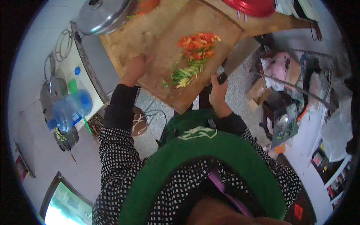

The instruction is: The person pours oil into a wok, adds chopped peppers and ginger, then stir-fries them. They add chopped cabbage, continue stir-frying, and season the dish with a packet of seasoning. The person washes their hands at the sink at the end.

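A wooden cutting board (pixel 161 84) lies at an angle, its near corner reaching past the edge of the wooden table (pixel 122 47). Chopped red and orange peppers (pixel 198 44) are heaped on its right half. Nearer to me sit sliced green pieces (pixel 190 70) and a small pale yellow pile (pixel 183 82). My left hand (pixel 135 69) is closed on the board's left edge, the thumb over the top; the other fingers are partly hidden. In my right hand (pixel 218 93) is the black handle of a cleaver (pixel 242 55), its wide blade pointing away beside the board's right edge.
A metal lidded pot (pixel 103 17) stands at the far left, near more shredded orange food (pixel 147 6). A red basin (pixel 255 5) is at the far right. Leftward, a counter bears a clear blue jug (pixel 71 110). A cluttered rack (pixel 296 84) stands on the right.
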`<control>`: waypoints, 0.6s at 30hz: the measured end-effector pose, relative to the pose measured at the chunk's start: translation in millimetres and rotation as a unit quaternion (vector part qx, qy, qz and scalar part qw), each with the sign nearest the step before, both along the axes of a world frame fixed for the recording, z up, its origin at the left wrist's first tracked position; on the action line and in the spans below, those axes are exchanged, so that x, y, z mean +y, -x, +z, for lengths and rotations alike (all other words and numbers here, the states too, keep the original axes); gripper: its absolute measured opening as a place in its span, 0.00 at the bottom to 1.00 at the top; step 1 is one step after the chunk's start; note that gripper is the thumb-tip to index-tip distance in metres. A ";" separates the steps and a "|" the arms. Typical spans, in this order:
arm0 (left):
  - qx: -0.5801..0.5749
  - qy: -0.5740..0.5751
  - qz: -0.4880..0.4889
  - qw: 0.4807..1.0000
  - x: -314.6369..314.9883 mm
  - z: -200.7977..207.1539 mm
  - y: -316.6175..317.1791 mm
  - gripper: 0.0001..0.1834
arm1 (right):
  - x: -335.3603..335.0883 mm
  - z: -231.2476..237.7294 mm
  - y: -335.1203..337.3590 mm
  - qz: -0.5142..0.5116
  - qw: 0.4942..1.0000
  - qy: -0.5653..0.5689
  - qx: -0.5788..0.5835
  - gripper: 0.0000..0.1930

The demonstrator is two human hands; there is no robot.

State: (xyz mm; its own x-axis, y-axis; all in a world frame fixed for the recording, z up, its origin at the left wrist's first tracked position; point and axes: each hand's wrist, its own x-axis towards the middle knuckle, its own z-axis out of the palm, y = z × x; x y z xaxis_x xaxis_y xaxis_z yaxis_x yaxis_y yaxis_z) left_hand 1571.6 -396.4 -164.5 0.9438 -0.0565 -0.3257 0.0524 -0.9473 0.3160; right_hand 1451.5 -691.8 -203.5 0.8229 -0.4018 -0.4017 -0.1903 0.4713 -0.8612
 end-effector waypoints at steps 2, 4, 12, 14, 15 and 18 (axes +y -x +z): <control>0.025 0.003 0.002 1.000 -9.7 -0.8 15.5 0.31 | -13.3 -0.7 5.2 0.003 1.000 0.018 -0.020 0.09; 0.047 0.019 -0.066 0.997 -20.0 -2.3 30.7 0.32 | -32.8 -0.8 9.9 0.014 0.998 0.055 0.002 0.08; 0.216 0.298 0.106 0.924 -79.2 -35.9 115.1 0.31 | -103.5 16.3 27.5 0.066 0.983 0.162 0.060 0.11; 0.216 0.527 0.320 0.757 -92.3 -45.9 127.6 0.27 | -107.2 18.0 29.5 0.089 0.969 0.229 0.028 0.12; 0.181 0.576 0.298 0.740 -96.6 -49.1 131.3 0.26 | -107.3 17.9 29.2 0.101 0.963 0.245 0.053 0.13; 0.136 0.612 0.292 0.722 -108.2 -50.7 141.7 0.24 | -109.3 17.7 26.8 0.141 0.951 0.274 0.023 0.16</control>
